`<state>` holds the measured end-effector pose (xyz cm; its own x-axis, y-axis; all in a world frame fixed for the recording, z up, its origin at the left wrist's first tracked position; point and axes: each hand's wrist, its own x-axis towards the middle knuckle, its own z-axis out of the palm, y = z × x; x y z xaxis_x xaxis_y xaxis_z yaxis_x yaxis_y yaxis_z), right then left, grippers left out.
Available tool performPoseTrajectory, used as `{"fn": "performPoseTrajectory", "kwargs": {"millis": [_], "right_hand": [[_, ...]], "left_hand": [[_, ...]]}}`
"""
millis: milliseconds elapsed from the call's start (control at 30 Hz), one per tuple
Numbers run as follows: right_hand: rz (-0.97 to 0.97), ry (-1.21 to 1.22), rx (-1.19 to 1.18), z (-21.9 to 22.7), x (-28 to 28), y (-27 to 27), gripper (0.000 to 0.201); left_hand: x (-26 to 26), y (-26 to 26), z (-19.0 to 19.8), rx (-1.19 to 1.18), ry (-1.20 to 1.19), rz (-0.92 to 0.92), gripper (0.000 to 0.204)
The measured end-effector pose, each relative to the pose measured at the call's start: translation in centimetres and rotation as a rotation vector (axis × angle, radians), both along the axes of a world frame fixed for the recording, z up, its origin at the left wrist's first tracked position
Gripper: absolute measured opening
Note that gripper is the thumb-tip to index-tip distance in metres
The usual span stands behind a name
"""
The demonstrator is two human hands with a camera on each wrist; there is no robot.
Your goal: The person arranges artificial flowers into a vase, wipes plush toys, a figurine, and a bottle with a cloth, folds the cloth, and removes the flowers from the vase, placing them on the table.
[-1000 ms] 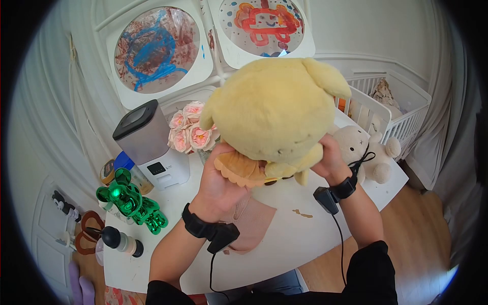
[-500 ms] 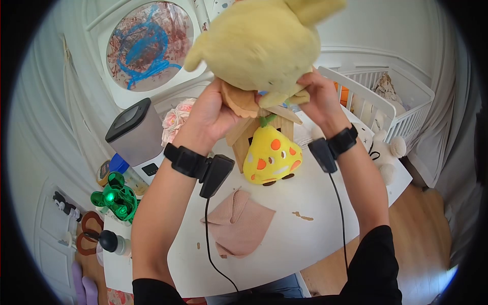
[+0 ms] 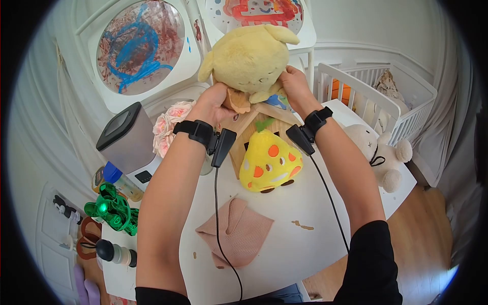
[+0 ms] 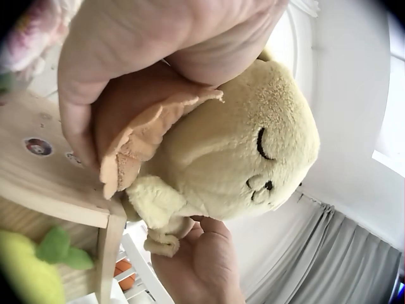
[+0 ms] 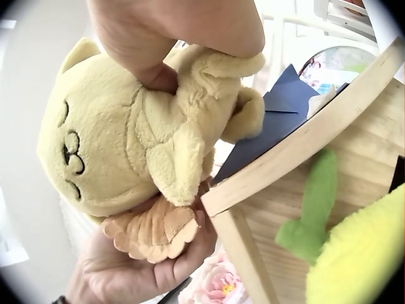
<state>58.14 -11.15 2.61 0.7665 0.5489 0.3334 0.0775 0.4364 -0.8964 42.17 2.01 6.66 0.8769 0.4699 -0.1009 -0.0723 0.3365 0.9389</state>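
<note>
A pale yellow plush [image 3: 249, 58] with closed stitched eyes is held between both hands, over the peak of a small wooden house [image 3: 243, 137]. My left hand [image 3: 211, 104] grips its orange scalloped part [image 4: 136, 136], thumb and fingers round the cloth. On the other side my right hand [image 3: 297, 89] pinches the plush body [image 5: 183, 120] near the limbs. A yellow pear-shaped plush [image 3: 267, 165] with orange spots and a green top leans against the house front, below the hands. The plush's underside is partly hidden by the roof.
A folded pink cloth [image 3: 236, 234] lies on the white table [image 3: 290, 254]. Left are pink flowers [image 3: 165, 127], a grey-and-white dispenser [image 3: 124, 137], a shiny green bear figure [image 3: 114, 208] and a bottle [image 3: 114, 251]. A cream plush [image 3: 381, 152] sits right, near a white crib [image 3: 361, 91].
Both hands have carried the pale yellow plush away from the body, back over the wooden house. The pear plush and house, hidden at first, are now in view. Both hands keep their hold.
</note>
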Motion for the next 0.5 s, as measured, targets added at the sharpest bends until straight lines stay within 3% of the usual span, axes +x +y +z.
{"fn": "performPoseTrajectory", "kwargs": {"millis": [133,233,300,367,433,500], "right_hand": [[-0.138,-0.116,-0.011,0.0,0.1,0.0,0.034],[-0.132,-0.285,0.139,0.7,0.6,-0.2,0.035],[-0.094,-0.315,0.155,2.1,0.0,-0.9,0.035],[-0.064,-0.347,0.171,2.0,0.8,-0.6,0.035],[-0.079,-0.331,-0.007,1.1,1.8,0.4,0.033],[-0.083,-0.283,-0.131,-0.2,2.2,0.5,0.029]], "left_hand": [[0.4,0.0,-0.5,-0.046,0.031,0.005,0.037],[0.3,0.5,-1.3,0.004,-0.086,0.030,0.040],[0.9,3.5,-3.0,0.184,-0.258,-0.017,0.038],[1.3,4.1,-3.3,0.159,-0.240,-0.017,0.037],[1.6,3.6,-3.5,0.137,-0.228,-0.014,0.036],[1.6,2.5,-3.4,0.027,0.010,0.031,0.035]]}}
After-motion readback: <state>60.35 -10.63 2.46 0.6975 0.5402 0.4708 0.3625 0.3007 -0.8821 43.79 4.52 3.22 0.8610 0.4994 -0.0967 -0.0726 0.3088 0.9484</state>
